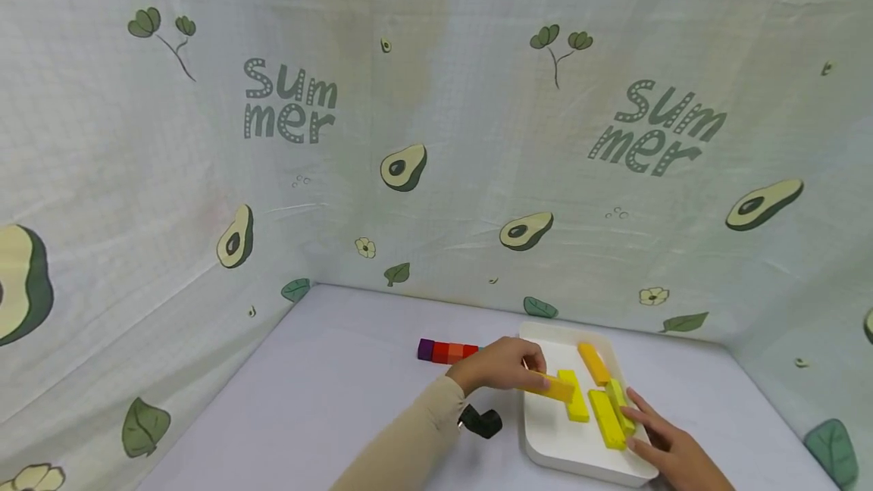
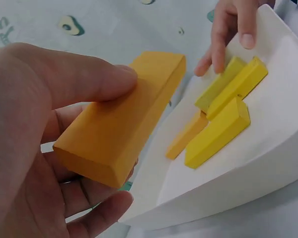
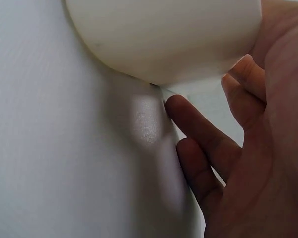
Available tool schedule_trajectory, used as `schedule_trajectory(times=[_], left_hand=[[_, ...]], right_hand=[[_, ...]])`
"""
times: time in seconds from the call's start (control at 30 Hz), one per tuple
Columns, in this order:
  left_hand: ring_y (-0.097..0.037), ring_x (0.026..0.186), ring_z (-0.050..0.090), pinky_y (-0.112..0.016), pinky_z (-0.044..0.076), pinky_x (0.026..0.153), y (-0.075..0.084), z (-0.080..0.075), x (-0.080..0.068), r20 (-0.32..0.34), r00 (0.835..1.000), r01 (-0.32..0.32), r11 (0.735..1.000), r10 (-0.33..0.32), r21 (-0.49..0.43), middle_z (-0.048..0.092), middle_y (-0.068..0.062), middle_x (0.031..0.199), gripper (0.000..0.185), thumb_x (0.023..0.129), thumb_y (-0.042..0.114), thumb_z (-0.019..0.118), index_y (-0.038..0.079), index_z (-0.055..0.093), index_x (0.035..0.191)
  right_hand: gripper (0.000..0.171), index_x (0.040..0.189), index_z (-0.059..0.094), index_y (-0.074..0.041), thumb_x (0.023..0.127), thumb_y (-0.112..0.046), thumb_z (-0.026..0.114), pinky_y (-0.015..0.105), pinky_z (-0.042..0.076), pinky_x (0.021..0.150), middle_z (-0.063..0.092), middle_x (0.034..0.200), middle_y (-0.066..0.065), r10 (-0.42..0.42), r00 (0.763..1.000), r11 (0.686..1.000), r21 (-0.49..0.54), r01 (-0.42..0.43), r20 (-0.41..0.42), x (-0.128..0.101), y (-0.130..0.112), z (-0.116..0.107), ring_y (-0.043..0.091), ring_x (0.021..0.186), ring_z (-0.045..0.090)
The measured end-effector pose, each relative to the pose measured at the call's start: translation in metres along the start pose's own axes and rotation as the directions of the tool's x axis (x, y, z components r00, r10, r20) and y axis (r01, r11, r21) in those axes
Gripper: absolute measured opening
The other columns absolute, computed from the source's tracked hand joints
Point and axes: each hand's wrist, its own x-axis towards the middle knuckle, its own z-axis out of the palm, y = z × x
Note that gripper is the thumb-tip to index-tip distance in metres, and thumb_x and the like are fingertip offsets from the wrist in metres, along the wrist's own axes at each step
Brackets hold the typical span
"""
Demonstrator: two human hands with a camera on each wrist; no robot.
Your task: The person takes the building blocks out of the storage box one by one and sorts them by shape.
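My left hand [image 1: 503, 364] pinches an orange block [image 2: 124, 114] between thumb and fingers, over the left side of a white tray [image 1: 555, 449]. My right hand [image 1: 675, 449] is at the tray's right rim, its thumb and a finger over the inner side. In the right wrist view, two other fingers [image 3: 203, 124] lie along the outside, beneath the tray wall. Inside the tray lie another orange block [image 1: 592, 363], a yellow block [image 1: 574, 397], a second yellow block [image 1: 606, 420] and a yellow-green block [image 1: 620, 407], which is right by the right hand's fingertips.
Behind the left hand, a row of small coloured blocks [image 1: 448, 352], purple, red and orange-red, runs towards the tray, partly hidden. A black object [image 1: 481, 423] shows below the left wrist. Printed cloth walls [image 1: 450, 248] enclose the white table [image 1: 307, 377].
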Motion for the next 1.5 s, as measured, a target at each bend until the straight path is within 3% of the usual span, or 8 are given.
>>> schedule_trajectory(times=[0.17,0.47,0.63,0.83,1.17,1.5], left_hand=[[-0.007,0.077,0.055,-0.022,0.050,0.065,-0.013,0.000,-0.014,-0.102,0.994,0.005,0.985,-0.024,-0.174,0.060,0.011,0.084,0.013,0.087,0.027,0.076,0.024,0.064,0.088],[-0.010,0.078,0.056,-0.025,0.051,0.063,-0.027,0.004,-0.027,-0.175,0.983,-0.002,0.963,-0.048,-0.271,0.061,0.011,0.089,0.016,0.090,0.030,0.073,0.030,0.070,0.105],[-0.010,0.081,0.057,-0.025,0.053,0.065,-0.029,0.004,-0.032,-0.178,0.981,0.023,0.954,-0.079,-0.299,0.060,0.012,0.093,0.023,0.092,0.029,0.072,0.033,0.070,0.115],[-0.011,0.086,0.059,-0.027,0.053,0.072,-0.032,0.000,-0.037,-0.194,0.978,-0.001,0.933,-0.074,-0.360,0.060,0.011,0.098,0.028,0.093,0.030,0.069,0.027,0.070,0.121],[-0.016,0.085,0.060,-0.029,0.054,0.072,-0.042,0.004,-0.041,-0.246,0.960,0.000,0.882,-0.131,-0.470,0.061,0.005,0.096,0.022,0.092,0.026,0.073,0.020,0.070,0.113],[-0.017,0.083,0.063,-0.032,0.058,0.071,-0.055,0.004,-0.047,-0.254,0.952,0.007,0.838,-0.173,-0.545,0.063,0.000,0.095,0.023,0.091,0.022,0.075,0.013,0.069,0.111]], right_hand=[[0.066,0.144,0.055,-0.012,0.094,-0.054,0.062,0.063,0.040,0.102,0.017,0.162,0.012,-0.008,1.000,1.000,-0.003,0.008,0.016,0.000,0.000,-0.002,0.050,0.141,0.025],[0.066,0.142,0.058,-0.012,0.092,-0.056,0.063,0.062,0.041,0.102,0.021,0.161,0.012,0.006,1.000,1.000,-0.019,-0.006,0.007,0.001,-0.001,0.000,0.051,0.141,0.028],[0.066,0.140,0.059,-0.011,0.092,-0.056,0.064,0.063,0.041,0.102,0.023,0.161,0.014,0.007,1.000,1.000,-0.013,-0.007,0.003,0.000,-0.002,-0.001,0.051,0.140,0.029],[0.069,0.142,0.058,-0.010,0.091,-0.058,0.064,0.060,0.042,0.102,0.023,0.162,0.014,0.025,1.000,1.000,-0.004,-0.025,-0.001,0.000,-0.003,-0.001,0.051,0.141,0.028],[0.069,0.141,0.058,-0.008,0.091,-0.056,0.065,0.064,0.038,0.104,0.022,0.162,0.014,0.026,1.000,1.000,0.013,-0.026,0.006,0.001,-0.002,-0.001,0.052,0.142,0.025],[0.070,0.141,0.058,-0.009,0.091,-0.056,0.065,0.064,0.038,0.103,0.022,0.162,0.014,0.029,0.999,1.000,0.006,-0.029,0.013,0.003,-0.001,-0.001,0.052,0.142,0.024]])
